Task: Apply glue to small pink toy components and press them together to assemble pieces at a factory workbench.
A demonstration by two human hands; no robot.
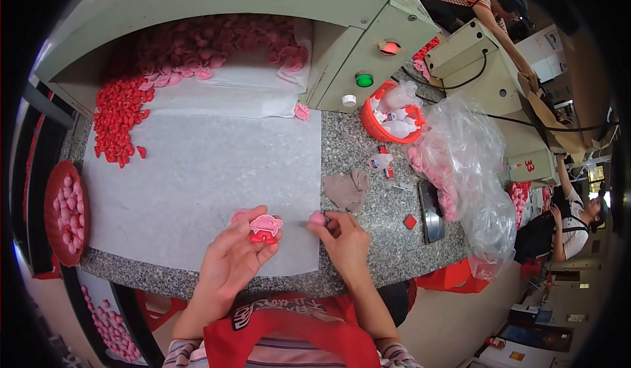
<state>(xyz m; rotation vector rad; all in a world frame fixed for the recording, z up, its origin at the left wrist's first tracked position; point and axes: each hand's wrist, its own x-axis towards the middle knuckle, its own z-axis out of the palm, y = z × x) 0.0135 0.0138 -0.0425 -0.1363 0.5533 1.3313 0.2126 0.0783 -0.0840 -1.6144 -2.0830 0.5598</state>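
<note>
My left hand [231,253] is closed on a small pink-and-red moulded figure piece [265,225], held upright between thumb and fingers above the white sheet [197,171]. Another pink piece [240,215] shows just behind that thumb; whether the hand also grips it, I cannot tell. To the right, my right hand [345,240] pinches a small rounded pink part [317,218] at the sheet's right edge. A gap separates the two hands. Beyond them, a heap of small red parts [119,118] lies at the sheet's far left, near a pile of pink shell-like parts [210,46].
A green machine housing [256,3] arches over the far side. At left stands a red basket [49,200] of pink parts. Rightward are a grey cloth [348,190], a phone [431,213], an orange basket [369,128] of bottles and a clear plastic bag [470,164]. Two people work farther right.
</note>
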